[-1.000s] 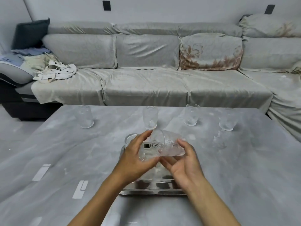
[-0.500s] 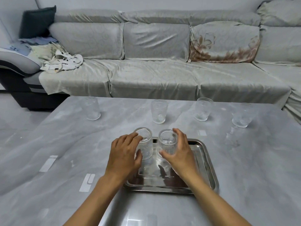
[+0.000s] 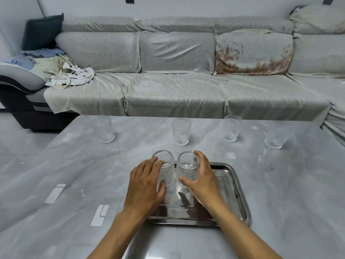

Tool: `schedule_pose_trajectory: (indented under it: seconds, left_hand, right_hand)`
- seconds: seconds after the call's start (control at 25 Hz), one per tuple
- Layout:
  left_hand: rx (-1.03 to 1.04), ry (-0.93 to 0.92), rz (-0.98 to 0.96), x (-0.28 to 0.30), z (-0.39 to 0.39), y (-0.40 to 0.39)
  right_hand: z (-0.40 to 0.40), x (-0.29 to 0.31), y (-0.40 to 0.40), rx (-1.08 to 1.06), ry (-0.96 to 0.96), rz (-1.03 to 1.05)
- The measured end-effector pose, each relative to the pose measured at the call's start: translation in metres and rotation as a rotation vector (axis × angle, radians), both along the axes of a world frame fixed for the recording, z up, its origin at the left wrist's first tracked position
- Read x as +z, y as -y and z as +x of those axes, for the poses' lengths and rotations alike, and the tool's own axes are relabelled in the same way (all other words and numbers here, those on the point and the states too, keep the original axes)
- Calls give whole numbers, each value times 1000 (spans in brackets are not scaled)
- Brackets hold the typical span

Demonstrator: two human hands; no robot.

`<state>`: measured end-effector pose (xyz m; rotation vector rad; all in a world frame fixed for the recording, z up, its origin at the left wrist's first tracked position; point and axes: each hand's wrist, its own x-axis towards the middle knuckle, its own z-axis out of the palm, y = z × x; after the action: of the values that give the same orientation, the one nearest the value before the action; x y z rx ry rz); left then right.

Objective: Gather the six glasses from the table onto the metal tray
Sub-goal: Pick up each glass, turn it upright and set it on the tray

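Two ribbed glasses stand side by side on the metal tray (image 3: 237, 193); the left hand (image 3: 145, 186) wraps the left glass (image 3: 165, 171) and the right hand (image 3: 201, 178) wraps the right glass (image 3: 187, 168). Four more glasses wait on the surface (image 3: 56, 165), well apart. They look hard, slippery and easy to break, so hold each around its middle.

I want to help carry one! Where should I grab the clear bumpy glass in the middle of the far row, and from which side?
Grip the clear ribbed glass around its middle, fingers wrapped round the wall, coming from the near side. It stands upright, open end up, with bare grey table all around it, so probably nothing blocks a sideways reach.
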<state>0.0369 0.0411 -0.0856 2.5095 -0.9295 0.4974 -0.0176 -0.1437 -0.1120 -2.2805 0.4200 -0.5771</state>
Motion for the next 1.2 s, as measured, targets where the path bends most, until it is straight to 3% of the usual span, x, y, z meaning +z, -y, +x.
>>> schedule_pose_trajectory:
  seconds: [0.2, 0.36, 0.44, 0.72, 0.92, 1.12, 1.2]
  left_hand:
    - [-97, 66, 21, 4, -6, 10]
    - [-213, 95, 89, 10, 3, 28]
    - [-258, 157, 170, 6, 8, 33]
    - [-280, 167, 169, -3, 15, 36]
    - [-269, 121, 161, -9, 18, 35]
    - [-287, 102, 148, -6, 17, 33]
    - [-241, -9, 31, 8, 14, 35]
  right_hand:
    - [-2, 18, 10, 78, -44, 10]
    - [5, 55, 33, 109, 68, 76]
    - [23, 72, 45, 129, 53, -7]
    - [110, 93, 56, 268, -400, -435]
    - [146, 77, 59, 224, -654, -462]
    - [120, 90, 59, 176, -478, -276]
    - [95, 108, 62, 178, -382, -237]
